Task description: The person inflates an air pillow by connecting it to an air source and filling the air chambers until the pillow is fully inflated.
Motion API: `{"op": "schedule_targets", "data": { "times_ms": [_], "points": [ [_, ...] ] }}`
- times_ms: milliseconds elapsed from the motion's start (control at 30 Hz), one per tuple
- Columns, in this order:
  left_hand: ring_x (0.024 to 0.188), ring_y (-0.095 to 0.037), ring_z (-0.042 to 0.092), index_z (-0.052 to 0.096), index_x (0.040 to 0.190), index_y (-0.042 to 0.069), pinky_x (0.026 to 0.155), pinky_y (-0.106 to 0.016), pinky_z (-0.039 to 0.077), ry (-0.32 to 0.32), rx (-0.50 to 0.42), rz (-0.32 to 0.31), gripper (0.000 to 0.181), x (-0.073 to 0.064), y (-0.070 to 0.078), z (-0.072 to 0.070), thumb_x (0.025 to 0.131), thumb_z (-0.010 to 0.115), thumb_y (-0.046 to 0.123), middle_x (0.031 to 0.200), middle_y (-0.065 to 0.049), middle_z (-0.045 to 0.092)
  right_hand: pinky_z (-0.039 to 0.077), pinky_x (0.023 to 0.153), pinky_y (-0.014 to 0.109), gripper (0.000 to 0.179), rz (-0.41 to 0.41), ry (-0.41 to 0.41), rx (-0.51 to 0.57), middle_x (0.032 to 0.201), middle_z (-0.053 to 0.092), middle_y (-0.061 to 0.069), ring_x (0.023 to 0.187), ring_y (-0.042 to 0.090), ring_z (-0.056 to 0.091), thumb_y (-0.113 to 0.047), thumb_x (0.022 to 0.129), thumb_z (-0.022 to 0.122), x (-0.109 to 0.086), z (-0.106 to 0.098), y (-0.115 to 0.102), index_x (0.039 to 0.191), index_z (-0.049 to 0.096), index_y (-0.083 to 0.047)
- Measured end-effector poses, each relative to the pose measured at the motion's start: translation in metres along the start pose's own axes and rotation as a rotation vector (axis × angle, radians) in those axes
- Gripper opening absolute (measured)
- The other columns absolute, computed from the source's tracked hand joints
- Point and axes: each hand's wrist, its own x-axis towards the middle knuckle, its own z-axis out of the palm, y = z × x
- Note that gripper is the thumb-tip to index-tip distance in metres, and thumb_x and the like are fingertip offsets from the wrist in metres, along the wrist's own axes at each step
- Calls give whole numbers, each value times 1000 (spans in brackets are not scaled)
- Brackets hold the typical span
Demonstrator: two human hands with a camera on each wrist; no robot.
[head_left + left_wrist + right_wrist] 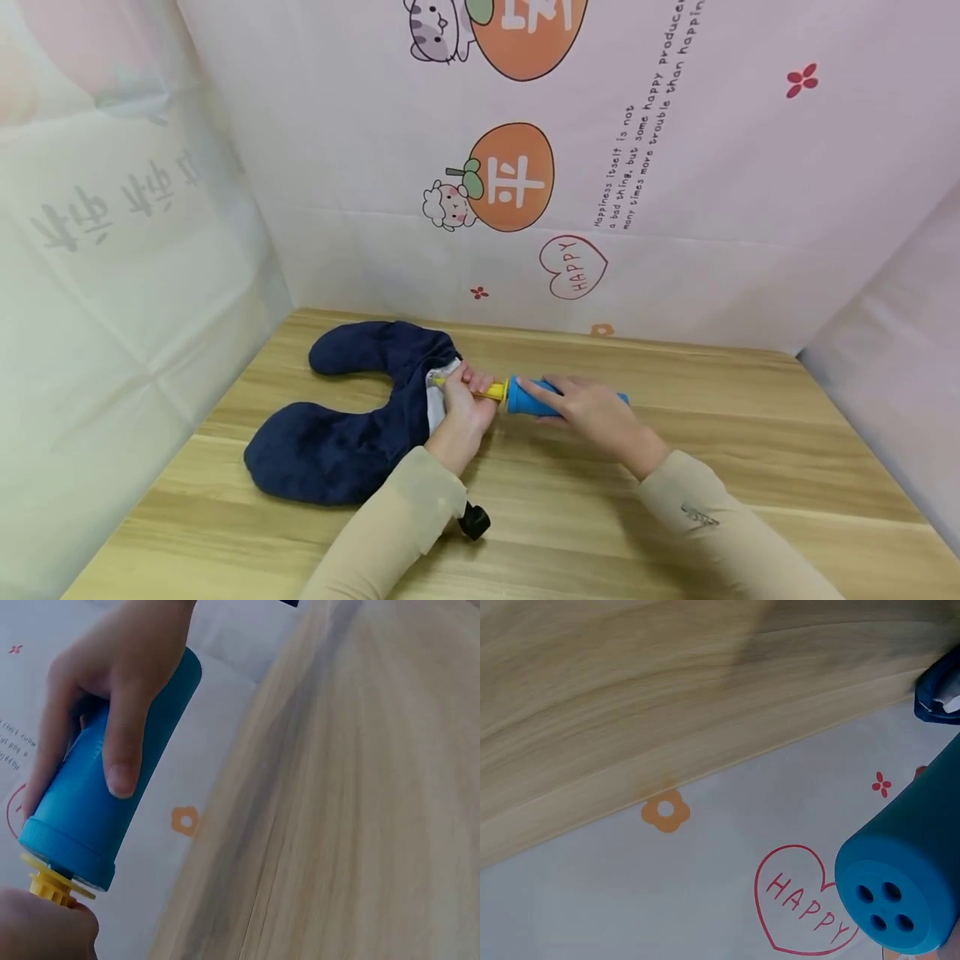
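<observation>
A blue hand pump point(525, 397) lies level at the middle of the scene, its yellow nozzle point(497, 391) pointing left. My right hand point(596, 417) grips the pump's barrel; the left wrist view shows thumb and fingers on opposite sides of it. With its fingers curled round the nozzle, my left hand point(467, 408) sits at the opening of a navy U-shaped neck pillow point(330, 454). A white lining point(437, 412) shows in that opening, and the nozzle's tip overlaps it. The pump's holed blue end point(885, 900) fills the right wrist view's lower right corner.
Beside my left sleeve lies a black buckle point(474, 521) on the wood-grain table point(750, 500). A printed white cloth point(712, 275) hangs behind the table's back edge, with more cloth at both sides.
</observation>
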Motion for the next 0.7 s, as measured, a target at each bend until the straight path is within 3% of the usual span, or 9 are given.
{"op": "schedule_targets", "data": {
  "times_ms": [200, 433, 600, 700],
  "points": [
    [40, -8, 30, 35, 61, 14, 52, -20, 29, 9, 21, -10, 50, 0, 2, 3, 111, 35, 14, 50, 5, 32, 60, 77, 45, 73, 14, 1, 13, 111, 71, 19, 90, 33, 73, -26, 79, 90, -3, -2, 0, 144, 60, -13],
    [41, -10, 29, 34, 60, 13, 56, -23, 30, 45, 35, -23, 51, -2, 10, 13, 111, 37, 15, 48, 4, 30, 60, 72, 46, 82, -15, 24, 17, 113, 70, 17, 89, 32, 73, -23, 75, 92, -32, -16, 24, 148, 53, -15],
    [41, -10, 29, 33, 61, 13, 56, -23, 29, 53, 20, -30, 50, -2, 15, 15, 111, 37, 15, 49, 4, 30, 60, 72, 47, 57, -35, 34, 40, 117, 68, 14, 92, 29, 71, -41, 100, 66, -60, -30, 40, 149, 53, -15],
    [40, -10, 29, 33, 61, 13, 56, -23, 30, 50, 16, -32, 50, -2, 18, 14, 111, 36, 15, 48, 3, 30, 59, 73, 46, 54, -55, 42, 61, 118, 66, 11, 94, 27, 69, -46, 105, 50, -75, -38, 49, 148, 55, -14]
  ]
}}
